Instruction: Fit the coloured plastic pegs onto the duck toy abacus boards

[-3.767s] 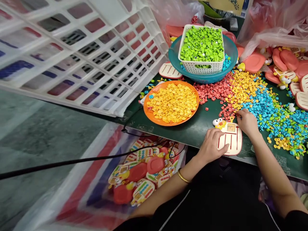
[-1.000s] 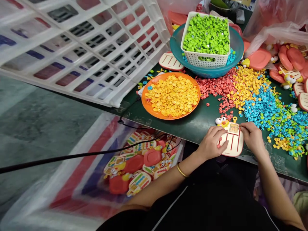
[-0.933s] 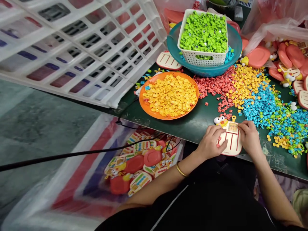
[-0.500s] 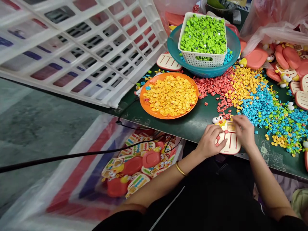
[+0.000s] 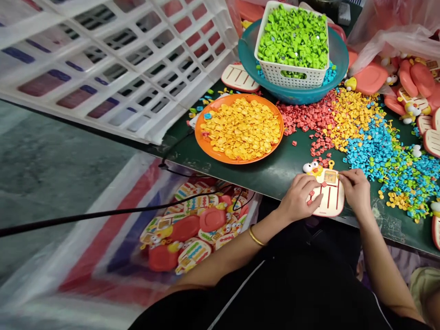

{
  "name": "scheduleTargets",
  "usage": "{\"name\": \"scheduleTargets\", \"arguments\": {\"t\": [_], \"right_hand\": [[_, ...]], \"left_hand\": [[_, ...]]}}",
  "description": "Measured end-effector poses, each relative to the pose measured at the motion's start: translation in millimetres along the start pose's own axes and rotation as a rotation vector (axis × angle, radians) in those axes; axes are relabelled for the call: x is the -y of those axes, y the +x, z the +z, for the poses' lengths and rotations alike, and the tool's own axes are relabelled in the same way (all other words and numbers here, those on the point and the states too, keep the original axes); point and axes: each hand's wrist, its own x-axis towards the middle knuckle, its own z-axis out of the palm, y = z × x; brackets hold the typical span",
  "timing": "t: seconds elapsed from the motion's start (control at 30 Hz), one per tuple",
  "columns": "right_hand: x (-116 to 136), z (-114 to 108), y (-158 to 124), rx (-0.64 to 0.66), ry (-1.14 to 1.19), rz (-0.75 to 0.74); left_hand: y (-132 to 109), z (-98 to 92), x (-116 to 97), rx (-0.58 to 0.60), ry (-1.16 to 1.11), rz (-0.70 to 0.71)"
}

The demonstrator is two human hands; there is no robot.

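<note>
A cream duck-faced toy board point(image 5: 332, 201) with red slots and bulging white eyes lies at the table's near edge. Over its left side is my left hand point(image 5: 299, 195), fingers curled and holding it, with small red pieces point(image 5: 324, 184) at the fingertips and in the leftmost slot. My right hand point(image 5: 357, 190) is closed in a pinch at the board's upper right edge; whatever sits between the fingertips is too small to make out. A yellow ring tab point(image 5: 331, 163) sticks up from the board's top.
Loose red pieces point(image 5: 305, 117), yellow pieces point(image 5: 357, 110) and blue pieces point(image 5: 367, 142) spread beyond my hands. An orange plate point(image 5: 202, 149) of yellow discs stands left, near a teal basin point(image 5: 247, 55) bearing a white basket point(image 5: 275, 71). A white crate point(image 5: 137, 78) leans at far left.
My right hand has moved from the yellow ring tab at the board's top to its upper right edge, uncovering the tab. My left hand stays on the board. The view has shifted slightly.
</note>
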Motion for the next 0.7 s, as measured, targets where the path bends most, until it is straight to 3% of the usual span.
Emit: {"name": "scheduleTargets", "arguments": {"t": [0.1, 0.23, 0.4, 0.47, 0.53, 0.63, 0.7], "right_hand": [[0, 11, -14, -0.058, -0.134, -0.153], [3, 13, -33, 0.032, -0.178, -0.298], [21, 18, -43, 0.175, 0.052, -0.323], [24, 18, -29, 0.262, 0.217, -0.296], [20, 13, -2, 0.193, 0.267, -0.23], [6, 5, 52, -0.061, -0.067, -0.183], [-2, 4, 82, -0.05, -0.288, -0.224]], "left_hand": [[-1, -2.2, 0, 0.041, 0.069, 0.032], [-1, -3.5, 0, 0.185, 0.126, 0.106], [-1, 2.2, -2, 0.053, 0.107, -0.011], [-1, 3.5, -2, 0.03, 0.118, -0.043], [-1, 3.0, -3, 0.029, 0.124, -0.056], [0, 0.1, -1, 0.058, 0.103, -0.042], [2, -1.8, 1, 0.102, 0.057, -0.01]]}}
